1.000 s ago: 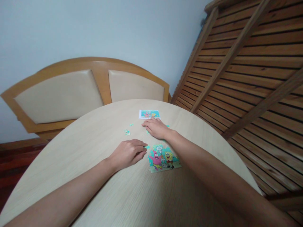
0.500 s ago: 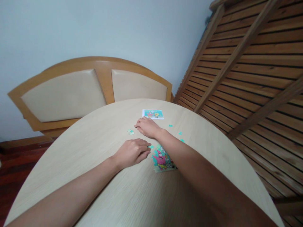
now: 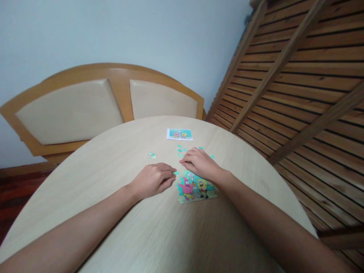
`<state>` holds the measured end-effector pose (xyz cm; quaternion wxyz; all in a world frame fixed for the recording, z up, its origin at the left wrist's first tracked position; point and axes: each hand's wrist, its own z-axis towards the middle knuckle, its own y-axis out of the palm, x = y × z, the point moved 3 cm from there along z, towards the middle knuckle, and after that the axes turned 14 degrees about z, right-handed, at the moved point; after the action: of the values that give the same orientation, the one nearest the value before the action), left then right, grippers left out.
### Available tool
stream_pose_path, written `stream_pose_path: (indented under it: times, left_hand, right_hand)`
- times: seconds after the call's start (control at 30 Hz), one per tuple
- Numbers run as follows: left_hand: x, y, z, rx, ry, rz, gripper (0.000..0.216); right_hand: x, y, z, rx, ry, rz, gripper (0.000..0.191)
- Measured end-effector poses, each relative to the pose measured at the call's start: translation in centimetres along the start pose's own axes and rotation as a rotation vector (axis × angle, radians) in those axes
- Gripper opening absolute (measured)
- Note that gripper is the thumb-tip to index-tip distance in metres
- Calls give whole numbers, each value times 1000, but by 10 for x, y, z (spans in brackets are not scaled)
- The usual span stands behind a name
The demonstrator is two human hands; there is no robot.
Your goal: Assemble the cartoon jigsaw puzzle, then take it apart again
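Observation:
A partly joined jigsaw puzzle (image 3: 196, 187) with cartoon figures in pink and yellow on teal lies flat on the table. Left of its upper edge is my left hand (image 3: 155, 180), its fingers closed with the tips on a small teal puzzle piece (image 3: 176, 173). My right hand (image 3: 200, 163) hovers over the puzzle's top edge, thumb and fingers pinched together; whatever is in the pinch is too small to make out. Several loose teal pieces (image 3: 179, 150) lie just beyond the right fingertips.
A picture card (image 3: 179, 134) with the same figures lies farther back on the round wooden table (image 3: 119, 151). Pale loose pieces (image 3: 152, 155) sit to the left. Behind the table stands a padded chair back (image 3: 85, 110); slatted wood (image 3: 298, 94) rises at the right.
My right hand has drawn back and to the right, from near the card to the puzzle's top edge, uncovering loose pieces and more of the puzzle. My left hand stays by the same piece.

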<state>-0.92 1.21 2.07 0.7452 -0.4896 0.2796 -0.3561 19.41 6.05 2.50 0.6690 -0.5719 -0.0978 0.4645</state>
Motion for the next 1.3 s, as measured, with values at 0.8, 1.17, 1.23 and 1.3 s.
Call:
stream_pose_path:
  times: [0.8, 1.17, 1.23, 1.3]
  left_hand:
    - [4, -5, 4, -4, -18, -43, 25]
    - [4, -4, 5, -27, -24, -53, 23]
    - [4, -5, 5, -27, -21, -52, 22]
    - [5, -5, 5, -24, -19, -52, 22]
  right_hand:
    - [-2, 16, -18, 263, 348, 172, 15]
    - [-2, 16, -13, 274, 367, 325, 14]
    - [-4, 15, -12, 269, 352, 348, 12]
    - [-7, 13, -12, 274, 316, 373, 10]
